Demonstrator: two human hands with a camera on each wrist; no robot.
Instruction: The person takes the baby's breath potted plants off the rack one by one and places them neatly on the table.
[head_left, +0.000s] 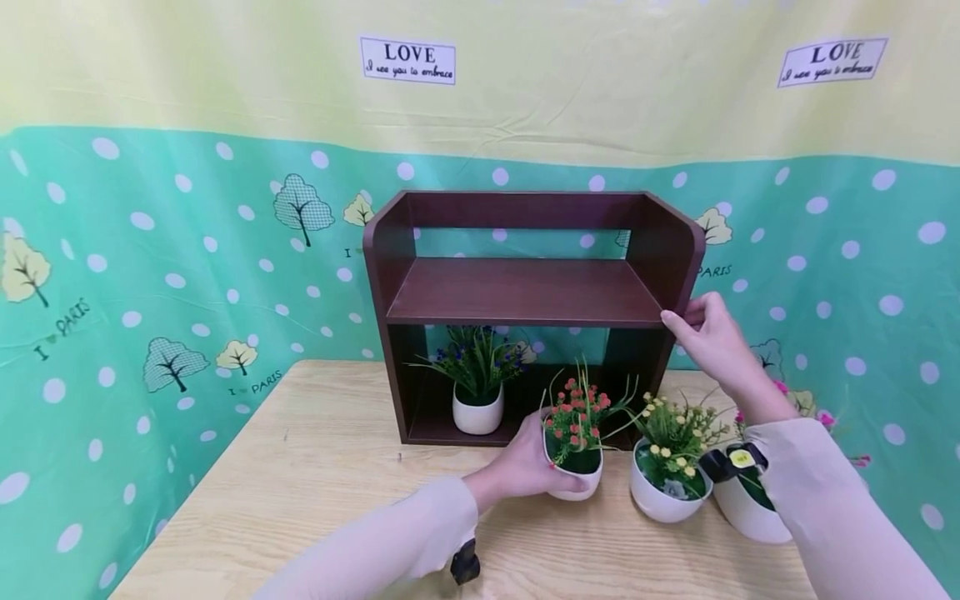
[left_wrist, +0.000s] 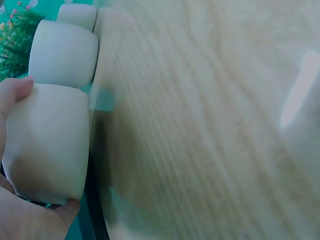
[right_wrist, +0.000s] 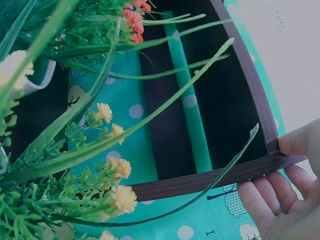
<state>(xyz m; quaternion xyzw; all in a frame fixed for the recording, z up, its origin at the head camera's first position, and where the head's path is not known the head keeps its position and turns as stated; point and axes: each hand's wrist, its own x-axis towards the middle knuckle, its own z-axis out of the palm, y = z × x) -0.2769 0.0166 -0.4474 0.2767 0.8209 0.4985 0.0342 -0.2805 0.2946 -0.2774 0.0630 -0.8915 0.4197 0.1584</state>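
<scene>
My left hand (head_left: 522,461) grips a white flowerpot (left_wrist: 47,145) with red flowers (head_left: 577,414), thumb and fingers around its sides, in front of the shelf's lower opening. Whether its base touches the table I cannot tell. With thumb and fingers, my right hand (head_left: 716,348) holds the right side panel of the dark brown two-tier shelf (head_left: 525,292), near the middle board; the right wrist view shows the fingers on the panel's outer side (right_wrist: 250,167). Inside the lower tier, at left, stands a white pot (head_left: 477,410) with blue-purple flowers.
To the right of the held pot, a yellow-flowered pot (head_left: 670,492) and a pink-flowered pot (head_left: 750,510) stand on the wooden table (head_left: 330,467). The pink one is partly hidden by my right forearm. A printed curtain (head_left: 187,250) hangs behind the shelf.
</scene>
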